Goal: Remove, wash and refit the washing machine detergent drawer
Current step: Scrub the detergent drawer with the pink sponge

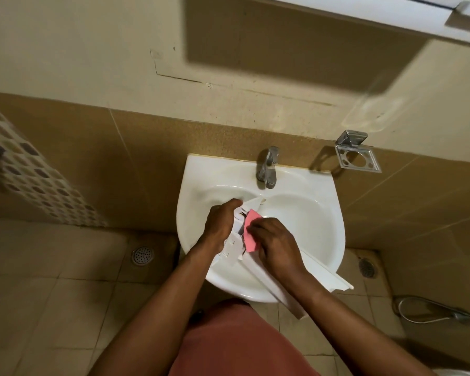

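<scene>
Your left hand has its fingers curled round the left edge of the white plastic detergent drawer, which lies tilted in the white ceramic wash basin, with its long front panel jutting over the near rim. Just right of those fingers, your right hand clenches a flat pink sponge against the drawer's compartments. A chrome tap stands beyond your fingertips.

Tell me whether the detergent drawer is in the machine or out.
Out. The left hand grips the drawer over the sink while the right hand holds a pink sponge against it.
</scene>
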